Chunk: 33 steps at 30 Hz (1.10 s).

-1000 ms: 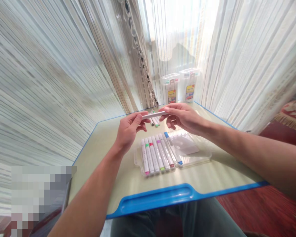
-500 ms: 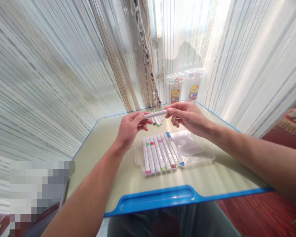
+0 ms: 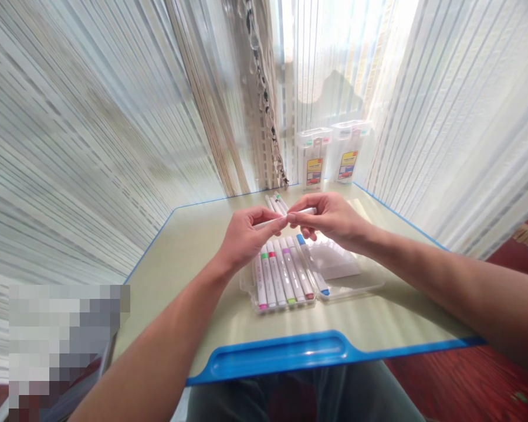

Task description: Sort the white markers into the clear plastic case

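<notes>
Above the table, both hands meet on a slim white marker (image 3: 264, 223). My left hand (image 3: 249, 235) pinches it from the left, with the fingers closed along its length. From the other side, the fingertips of my right hand (image 3: 330, 215) grip it, and part of its white barrel shows beyond them. Just below the hands lies an open clear case (image 3: 246, 286) with several white markers (image 3: 281, 275) side by side, their ends in pink, green, red, purple and brown. A blue-capped marker (image 3: 312, 264) rests slanted along the case's hinge side.
More loose markers (image 3: 275, 202) lie behind the hands, partly covered. Two clear plastic cases (image 3: 314, 170) with yellow labels stand at the table's far edge. The pale table (image 3: 180, 246) has a blue rim with a shallow tray (image 3: 281, 351) in front. String curtains (image 3: 114, 117) hang around it.
My hands have come closer together and now touch around the marker. Much of its barrel, which showed between them before, is now covered by fingers.
</notes>
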Each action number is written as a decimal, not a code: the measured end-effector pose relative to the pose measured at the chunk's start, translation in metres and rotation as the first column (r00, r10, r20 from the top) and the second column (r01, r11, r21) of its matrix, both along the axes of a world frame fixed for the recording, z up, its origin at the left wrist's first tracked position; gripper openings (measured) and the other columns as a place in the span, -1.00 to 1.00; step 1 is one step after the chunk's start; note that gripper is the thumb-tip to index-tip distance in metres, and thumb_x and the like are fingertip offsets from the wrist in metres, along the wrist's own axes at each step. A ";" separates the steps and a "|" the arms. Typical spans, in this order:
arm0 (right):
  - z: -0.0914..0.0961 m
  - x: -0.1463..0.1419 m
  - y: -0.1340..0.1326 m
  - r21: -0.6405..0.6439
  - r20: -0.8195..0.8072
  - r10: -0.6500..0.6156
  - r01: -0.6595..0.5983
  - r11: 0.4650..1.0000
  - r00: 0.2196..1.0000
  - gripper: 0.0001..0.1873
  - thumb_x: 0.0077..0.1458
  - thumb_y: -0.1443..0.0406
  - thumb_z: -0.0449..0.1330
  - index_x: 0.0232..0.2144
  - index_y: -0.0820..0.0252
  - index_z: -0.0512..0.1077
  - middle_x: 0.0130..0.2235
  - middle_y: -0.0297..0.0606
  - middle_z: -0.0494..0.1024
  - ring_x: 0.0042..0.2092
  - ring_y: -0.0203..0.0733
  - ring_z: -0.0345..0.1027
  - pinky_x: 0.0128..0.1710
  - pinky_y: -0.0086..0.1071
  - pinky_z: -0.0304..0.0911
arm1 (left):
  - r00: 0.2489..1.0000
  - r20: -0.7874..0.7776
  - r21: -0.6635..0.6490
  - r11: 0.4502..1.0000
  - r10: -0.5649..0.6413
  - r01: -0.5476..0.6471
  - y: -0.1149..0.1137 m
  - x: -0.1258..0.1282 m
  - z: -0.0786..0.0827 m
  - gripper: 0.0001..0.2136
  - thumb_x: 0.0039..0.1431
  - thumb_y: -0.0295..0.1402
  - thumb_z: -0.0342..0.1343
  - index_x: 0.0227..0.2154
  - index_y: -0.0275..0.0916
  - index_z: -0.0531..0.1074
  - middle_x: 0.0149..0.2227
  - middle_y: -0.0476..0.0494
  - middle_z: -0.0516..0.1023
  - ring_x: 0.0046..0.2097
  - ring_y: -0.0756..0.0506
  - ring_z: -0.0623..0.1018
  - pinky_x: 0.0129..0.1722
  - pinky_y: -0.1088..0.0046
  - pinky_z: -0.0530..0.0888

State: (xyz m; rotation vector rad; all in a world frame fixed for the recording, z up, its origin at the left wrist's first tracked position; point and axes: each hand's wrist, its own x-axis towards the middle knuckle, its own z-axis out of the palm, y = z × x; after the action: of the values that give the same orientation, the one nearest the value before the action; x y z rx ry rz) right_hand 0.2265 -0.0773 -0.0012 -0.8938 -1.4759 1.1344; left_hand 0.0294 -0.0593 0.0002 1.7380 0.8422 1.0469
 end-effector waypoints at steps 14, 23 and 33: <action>-0.004 0.010 0.009 -0.037 -0.133 -0.019 0.014 0.999 0.991 -0.67 0.01 0.14 0.47 -0.34 0.31 0.59 -0.40 -0.19 0.62 -0.56 -0.39 0.33 -0.58 -0.47 0.25 | 0.988 0.133 -0.065 0.996 0.073 -0.065 0.013 -0.010 0.001 -0.77 0.11 -0.26 0.32 -0.30 -0.37 0.60 -0.44 -0.14 0.60 -0.56 0.08 0.38 -0.51 0.50 0.31; -0.001 0.013 0.011 -0.160 -0.250 -0.078 0.039 0.986 0.965 -0.80 0.18 0.28 0.31 -0.18 0.29 0.61 -0.29 -0.09 0.66 -0.53 -0.32 0.39 -0.58 -0.45 0.28 | 0.938 0.337 -0.256 0.967 0.085 0.005 0.016 -0.013 0.007 -0.79 0.23 -0.36 0.14 -0.22 -0.39 0.59 -0.39 -0.20 0.63 -0.52 0.04 0.43 -0.44 0.47 0.39; -0.001 0.013 0.016 -0.137 -0.271 -0.119 0.084 0.987 0.955 -0.80 0.21 0.24 0.32 -0.22 0.31 0.60 -0.32 -0.10 0.68 -0.58 -0.38 0.35 -0.60 -0.48 0.30 | 0.923 0.384 -0.268 0.959 0.022 0.089 0.015 -0.015 0.008 -0.74 0.14 -0.36 0.14 -0.18 -0.40 0.60 -0.37 -0.24 0.64 -0.50 0.01 0.44 -0.43 0.43 0.40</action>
State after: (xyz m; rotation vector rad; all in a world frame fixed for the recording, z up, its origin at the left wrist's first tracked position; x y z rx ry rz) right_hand 0.2392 -0.0616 -0.0023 -0.8455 -1.1276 1.2302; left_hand 0.0142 -0.0439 0.0085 1.2487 0.6689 1.1366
